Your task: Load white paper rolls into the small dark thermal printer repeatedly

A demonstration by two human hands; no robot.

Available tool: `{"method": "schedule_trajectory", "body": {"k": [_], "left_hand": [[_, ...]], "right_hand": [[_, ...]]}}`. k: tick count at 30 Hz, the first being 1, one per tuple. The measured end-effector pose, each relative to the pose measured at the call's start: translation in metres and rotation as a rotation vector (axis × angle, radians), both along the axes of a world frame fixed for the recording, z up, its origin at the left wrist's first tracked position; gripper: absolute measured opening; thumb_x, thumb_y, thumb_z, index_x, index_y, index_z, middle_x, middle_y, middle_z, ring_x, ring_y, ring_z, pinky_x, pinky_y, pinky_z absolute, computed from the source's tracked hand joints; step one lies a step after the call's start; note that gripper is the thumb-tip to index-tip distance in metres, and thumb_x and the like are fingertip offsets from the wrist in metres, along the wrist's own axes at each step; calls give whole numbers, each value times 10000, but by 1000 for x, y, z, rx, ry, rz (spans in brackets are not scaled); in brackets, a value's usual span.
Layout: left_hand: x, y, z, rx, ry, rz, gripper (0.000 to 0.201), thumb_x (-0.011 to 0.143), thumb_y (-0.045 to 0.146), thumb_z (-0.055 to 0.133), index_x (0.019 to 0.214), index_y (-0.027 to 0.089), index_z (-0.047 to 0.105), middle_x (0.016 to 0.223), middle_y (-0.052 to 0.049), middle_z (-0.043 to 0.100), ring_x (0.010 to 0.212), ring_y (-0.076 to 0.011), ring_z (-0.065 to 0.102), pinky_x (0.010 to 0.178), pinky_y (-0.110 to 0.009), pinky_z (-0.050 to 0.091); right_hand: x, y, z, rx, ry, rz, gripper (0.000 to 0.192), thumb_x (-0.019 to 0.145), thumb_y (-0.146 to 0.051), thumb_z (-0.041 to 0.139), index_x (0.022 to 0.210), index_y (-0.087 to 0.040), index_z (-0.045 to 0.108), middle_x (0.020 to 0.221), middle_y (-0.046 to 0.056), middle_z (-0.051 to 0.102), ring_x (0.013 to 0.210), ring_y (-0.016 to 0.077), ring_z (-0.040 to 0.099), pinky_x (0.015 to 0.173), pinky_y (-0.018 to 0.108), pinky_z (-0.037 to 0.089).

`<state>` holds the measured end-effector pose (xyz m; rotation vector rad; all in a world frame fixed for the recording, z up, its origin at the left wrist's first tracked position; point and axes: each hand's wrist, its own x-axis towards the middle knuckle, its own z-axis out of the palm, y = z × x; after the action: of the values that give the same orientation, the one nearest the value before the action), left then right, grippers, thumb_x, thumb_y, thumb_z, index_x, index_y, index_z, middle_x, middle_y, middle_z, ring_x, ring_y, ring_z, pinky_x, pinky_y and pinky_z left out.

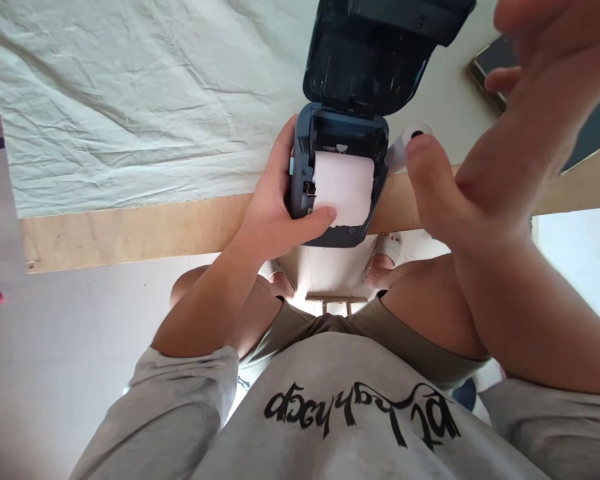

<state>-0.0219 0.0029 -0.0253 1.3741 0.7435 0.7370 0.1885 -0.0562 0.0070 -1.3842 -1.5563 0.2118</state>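
A small dark blue label printer [300,167] sits at the table's near edge with its lid [370,60] flipped open and away from me. A white paper strip [343,187] lies over its open bay. My left hand [275,200] grips the printer's left side, thumb pressed on the lower edge of the paper. My right hand [510,113] is raised close to the camera at the right, fingers spread, holding nothing. Just behind its thumb a small white paper roll [400,143] lies on the table beside the printer.
A creased white cloth [130,100] covers the table, with a bare wooden strip [130,230] along the near edge. A dark phone-like object [495,63] lies at the far right. My knees and sandalled feet [387,250] show below the table edge.
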Motion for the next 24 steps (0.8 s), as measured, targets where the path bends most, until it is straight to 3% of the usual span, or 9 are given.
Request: {"method": "schedule_trajectory", "body": {"k": [2,4,8,10,14,18,21,24], "left_hand": [[0,-2,4,-10,-11,16,843,649,357,780,1414,283,434,1299,-58,606,1087,-253,613,901,-383,543],[0,-2,5,-31,-11,22,833,651,344,781,1410,288,443,1258,-53,626,1022,-238,624,858,-371,549],[1,-4,4,-74,-23,58,829,641,290,791,1401,292,460,1135,-46,661,969,-231,630,871,-366,531],[2,-5,5,-101,-44,75,812,622,279,803,1371,294,489,1103,-39,664,1000,-238,624,908,-367,513],[6,-6,6,-135,-110,63,759,616,371,819,1308,280,520,1115,-37,640,1041,-243,619,886,-356,499],[11,-10,11,-105,-135,104,555,745,580,696,1159,231,577,1039,-40,611,986,-209,628,805,-322,478],[15,-14,19,-179,-41,134,325,858,482,618,1030,206,622,866,-11,562,840,-160,642,705,-271,443],[17,-16,23,-188,-68,144,277,861,449,615,1018,221,632,828,-5,556,780,-141,624,660,-251,430]], "right_hand": [[2,2,-3,32,18,22,487,871,-422,565,1311,-271,420,1328,48,458,1303,221,509,1136,436,420],[4,4,-6,122,88,31,395,918,-349,509,1302,-304,427,1270,14,494,1170,161,607,1127,412,434],[8,6,-10,239,114,63,242,929,-279,483,1147,-220,570,1072,32,589,912,127,667,867,345,527],[7,4,-10,173,9,15,258,907,-279,490,1093,-158,621,1035,76,631,981,188,662,842,367,520],[-2,-3,-10,66,-253,-20,298,842,-358,571,1067,-169,623,1089,65,696,1212,304,595,993,490,442],[-10,-8,-8,-13,-388,-4,433,859,-539,551,1135,-207,528,1188,56,674,1291,297,553,998,480,413],[-11,-10,-5,-131,-397,12,495,876,-610,498,1178,-217,487,1256,71,632,1358,297,489,1028,488,388],[-10,-11,-3,-210,-409,28,619,858,-678,459,1260,-207,446,1272,92,608,1394,340,435,1021,525,384]]}}
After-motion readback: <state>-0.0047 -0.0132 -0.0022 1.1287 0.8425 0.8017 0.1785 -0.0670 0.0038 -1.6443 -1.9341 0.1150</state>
